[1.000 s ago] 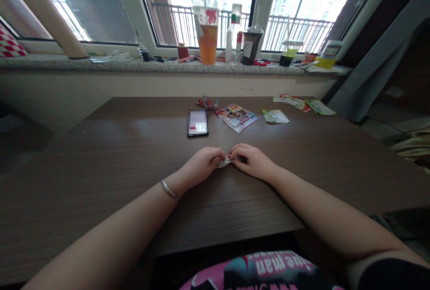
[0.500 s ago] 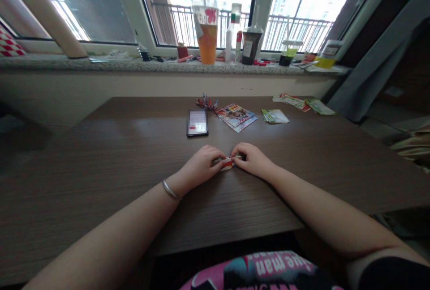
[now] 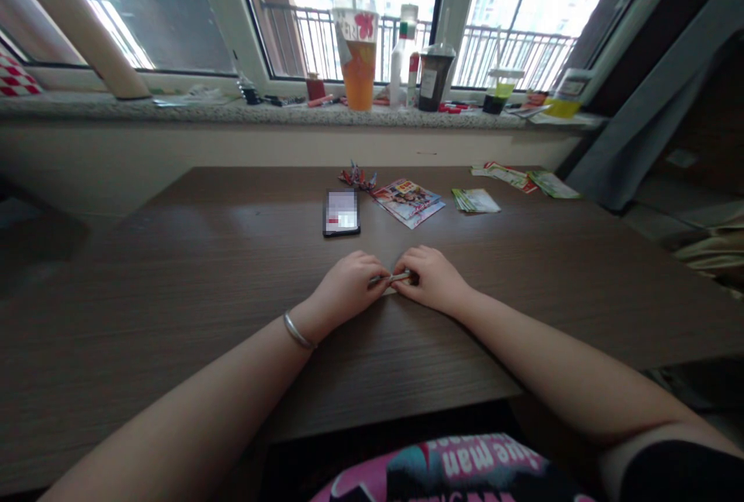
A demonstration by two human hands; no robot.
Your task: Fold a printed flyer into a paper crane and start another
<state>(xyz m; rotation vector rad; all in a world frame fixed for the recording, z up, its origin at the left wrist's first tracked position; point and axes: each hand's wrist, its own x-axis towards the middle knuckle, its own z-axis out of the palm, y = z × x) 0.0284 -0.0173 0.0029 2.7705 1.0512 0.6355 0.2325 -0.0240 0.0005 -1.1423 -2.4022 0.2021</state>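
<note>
Well, paper (image 3: 401, 276) in both hands (image 3: 347, 285) (image 3: 437, 279)

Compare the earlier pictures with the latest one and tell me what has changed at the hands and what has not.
The right hand has shifted slightly left, narrowing the gap to the left hand. The small paper between them showed red half a second ago; now mostly a thin pale strip shows. Neither hand has let go. The phone and booklet stayed put.
</note>
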